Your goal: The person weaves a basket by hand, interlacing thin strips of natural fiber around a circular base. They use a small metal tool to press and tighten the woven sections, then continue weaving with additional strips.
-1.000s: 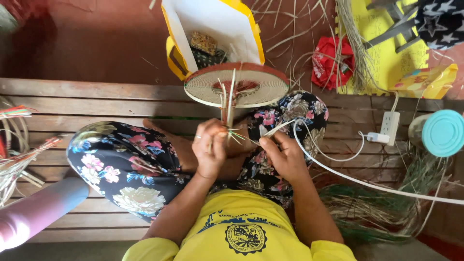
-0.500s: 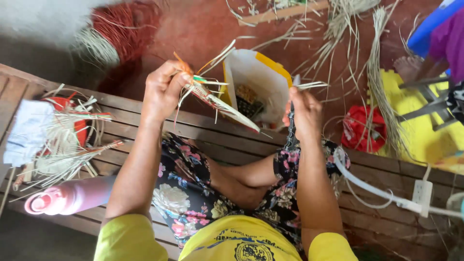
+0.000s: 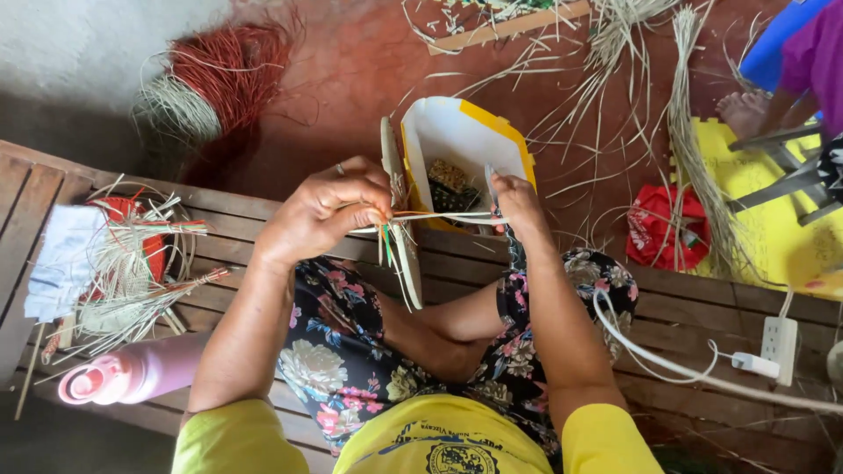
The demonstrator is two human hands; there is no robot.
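Observation:
My left hand [image 3: 329, 211] grips a flat round woven straw piece [image 3: 399, 237], held on edge so it looks like a thin disc. Pale straw strips [image 3: 439, 217] run across from it to my right hand [image 3: 518, 204], which pinches their far end. A green strand hangs just below my left fingers. Both hands are raised over my lap, above my flowered trousers [image 3: 351, 351]. I sit cross-legged on a wooden slat bench [image 3: 237, 224].
A white and yellow container [image 3: 461, 140] with dark scraps stands on the floor ahead. Red and pale fibre bundles [image 3: 211, 83] lie far left. A pink bottle [image 3: 132, 373] and straw pile [image 3: 123, 272] sit left. A power strip [image 3: 777, 338] and white cable [image 3: 667, 360] lie right. Another person's foot [image 3: 742, 110] is top right.
The woven disc went from lying flat low over my lap to being lifted and turned on edge. My hands moved apart, drawing strips taut between them, and the view swung left.

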